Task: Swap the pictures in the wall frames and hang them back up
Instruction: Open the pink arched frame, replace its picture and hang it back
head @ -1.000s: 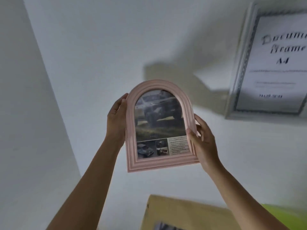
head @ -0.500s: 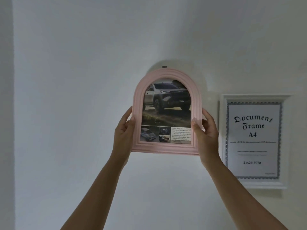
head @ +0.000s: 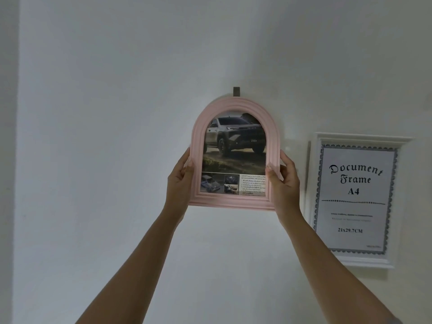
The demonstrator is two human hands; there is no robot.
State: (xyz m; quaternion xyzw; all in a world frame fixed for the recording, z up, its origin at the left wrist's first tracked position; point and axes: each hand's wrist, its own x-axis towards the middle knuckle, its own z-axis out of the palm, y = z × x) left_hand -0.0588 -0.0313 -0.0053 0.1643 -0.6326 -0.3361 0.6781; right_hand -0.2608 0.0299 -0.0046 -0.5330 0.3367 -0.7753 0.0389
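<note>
Both grips clasp the pink frame (head: pixel 233 202) by its sides, left hand (head: pixel 178 183) and right hand (head: pixel 284 184), just below the hook (head: pixel 236 91). Rehanging seems the step in hand. Next, its hidden back hanger likely needs lifting onto the hook.

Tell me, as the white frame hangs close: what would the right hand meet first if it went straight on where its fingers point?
Likely the wall, not the white frame. The right hand grips the pink frame, fingers pointing up and forward; depth is unclear.

Home-like room: white wall (head: pixel 93 113), hook (head: pixel 236 91), document frame (head: pixel 364 261)
</note>
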